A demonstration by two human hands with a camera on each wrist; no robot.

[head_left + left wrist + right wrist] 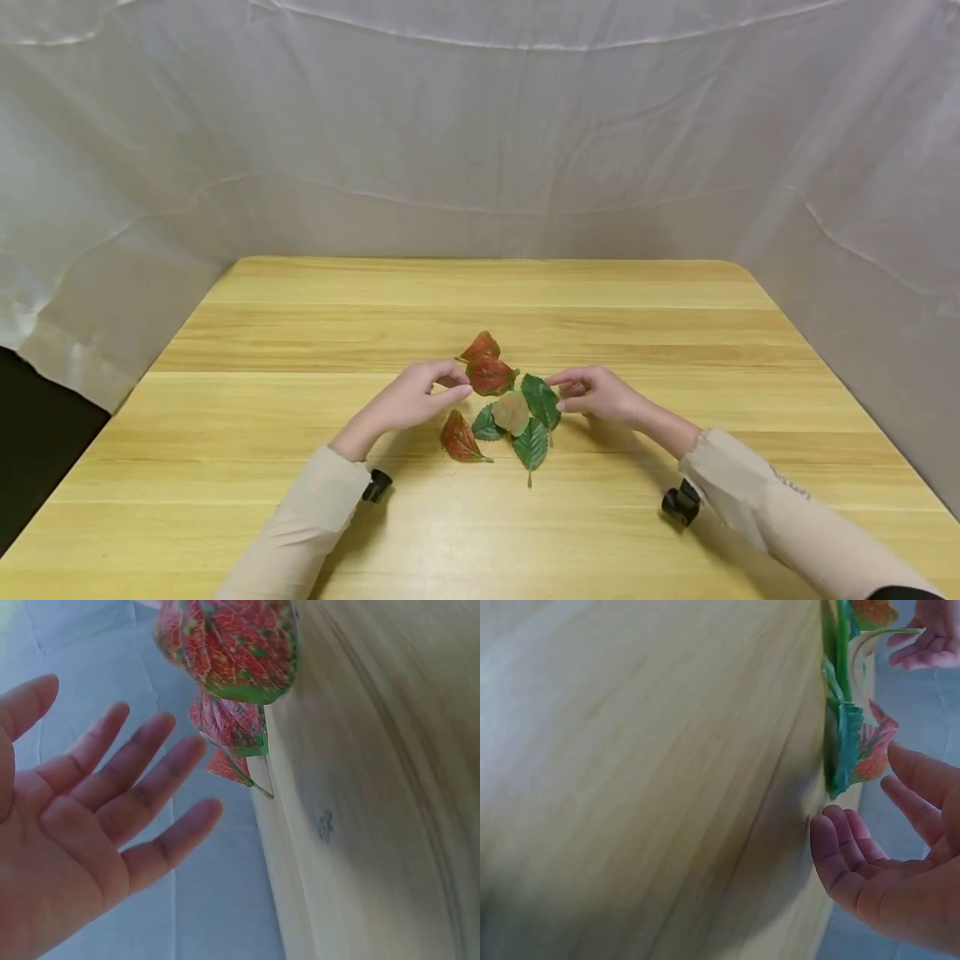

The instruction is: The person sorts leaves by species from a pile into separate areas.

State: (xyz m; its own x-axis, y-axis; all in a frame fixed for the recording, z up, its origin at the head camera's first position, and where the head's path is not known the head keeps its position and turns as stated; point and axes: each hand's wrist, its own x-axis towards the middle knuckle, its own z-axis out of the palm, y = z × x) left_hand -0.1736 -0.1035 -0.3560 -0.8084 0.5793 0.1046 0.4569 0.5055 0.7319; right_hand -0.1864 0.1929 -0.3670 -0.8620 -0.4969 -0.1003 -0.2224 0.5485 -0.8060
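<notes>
While left hand [420, 395] hovers left of pale leaf [511, 413], empty, fingers spread, right hand [606, 395] hovers right of it, empty, fingers loosely bent. Three green leaves [531, 446] sit around pale leaf; two overlapping red leaves [491, 377] beyond; third red leaf [459, 436] nearer, left.

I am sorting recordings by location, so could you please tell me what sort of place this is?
Probably an indoor recording booth, or a similar staged workspace: pale sheeting hangs behind and on both sides of a wood-grain table, and two black wrist cameras are worn.
</notes>
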